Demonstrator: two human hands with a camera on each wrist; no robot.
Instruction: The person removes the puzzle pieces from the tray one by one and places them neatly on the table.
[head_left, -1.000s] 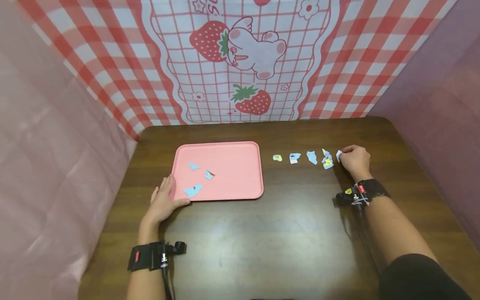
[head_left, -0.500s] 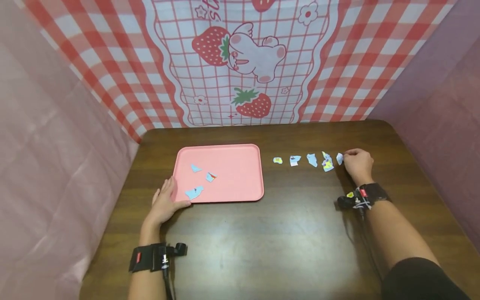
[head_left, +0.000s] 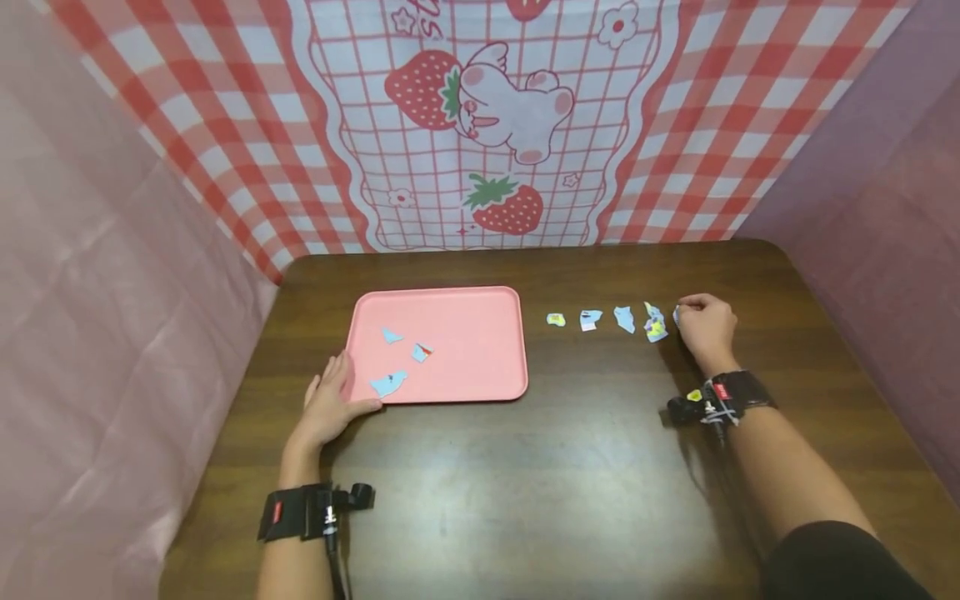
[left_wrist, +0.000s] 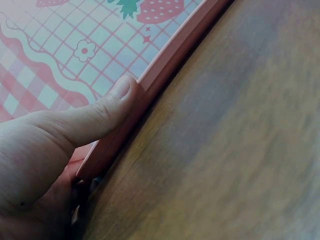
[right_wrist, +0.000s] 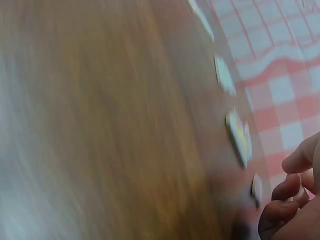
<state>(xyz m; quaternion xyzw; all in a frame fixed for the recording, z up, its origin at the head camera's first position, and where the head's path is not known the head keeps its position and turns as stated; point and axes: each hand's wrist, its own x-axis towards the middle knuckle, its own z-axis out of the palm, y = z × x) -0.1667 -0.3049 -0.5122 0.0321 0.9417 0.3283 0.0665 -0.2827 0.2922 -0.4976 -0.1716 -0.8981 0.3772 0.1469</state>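
Note:
My left hand (head_left: 327, 413) rests at the near left corner of a pink tray (head_left: 480, 350). Its fingers lie along the left edge, and its thumb (left_wrist: 107, 110) touches the rim in the left wrist view. Three flat, jagged light-blue pieces lie in the tray: a small one (head_left: 391, 336), one with red (head_left: 422, 352) and a larger one (head_left: 388, 383). At the right end of a row on the table, my right hand (head_left: 708, 327) has curled fingers beside a small pale piece (head_left: 677, 315), partly covered by it. A slight gap separates fingers and pale piece (right_wrist: 256, 190) in the right wrist view.
Left of the right hand, the row holds a yellow-patterned piece (head_left: 655, 322), a light-blue piece (head_left: 624, 319), a blue-and-white piece (head_left: 590, 320) and a small yellow one (head_left: 556, 319). Behind the wooden table (head_left: 510, 483) hangs a red checked strawberry cloth (head_left: 480, 192).
My right hand shifts slightly right, off the end piece, then back left so it partly covers it again. The left hand and tray keep their place; the head view tilts a little.

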